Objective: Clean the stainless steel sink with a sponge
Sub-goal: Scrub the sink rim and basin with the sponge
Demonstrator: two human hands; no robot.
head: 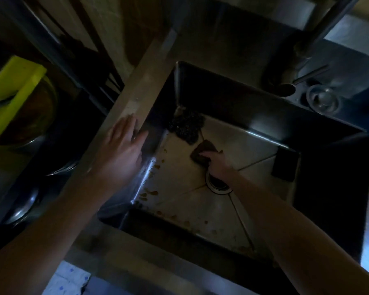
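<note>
The big steel sink (232, 211) fills the middle, set down into the steel bench (136, 88). It is dark here. A yellow board (11, 92) leans on some metal bowls off to the left, and the tap (320, 33) stands at the far right corner.

The left hand (119, 150) rests flat on the left edge of the sink, with its fingers straight. It holds nothing. The right hand (218, 167) reaches down to the sink floor, well apart from the left one.

A dark bumpy scrubber (185, 126) sits in the far left corner of the sink. A dark flat block (285, 165) lies by the right wall.

The sponge (202, 146) is brown and lies on the sink floor, between the scrubber and the drain (218, 186). The right hand is on top of it, fingers laid across it. It is too dark to tell if they curl round it.

Little brown spots (151, 192) dot the floor along the left and near walls.
</note>
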